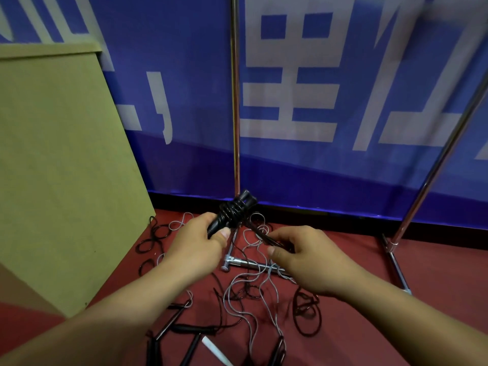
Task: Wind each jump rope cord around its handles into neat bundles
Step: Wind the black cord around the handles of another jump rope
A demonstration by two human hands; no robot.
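Hands work apart above the red floor: left hand is clamped on the black handles, already wrapped in several coils, while right hand pinches the black cord running from them. Loose grey cords and other black ropes lie tangled below, near a metal stand foot.

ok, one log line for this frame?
left hand: grips handles | right hand: pulls cord | more ropes on floor

Dim, even indoor light is falling from above, leaving the red floor dull and casting only faint shadows. Glare is streaking down the chrome pole, while wide-angle distortion is bending the edges and softening the blue banner.
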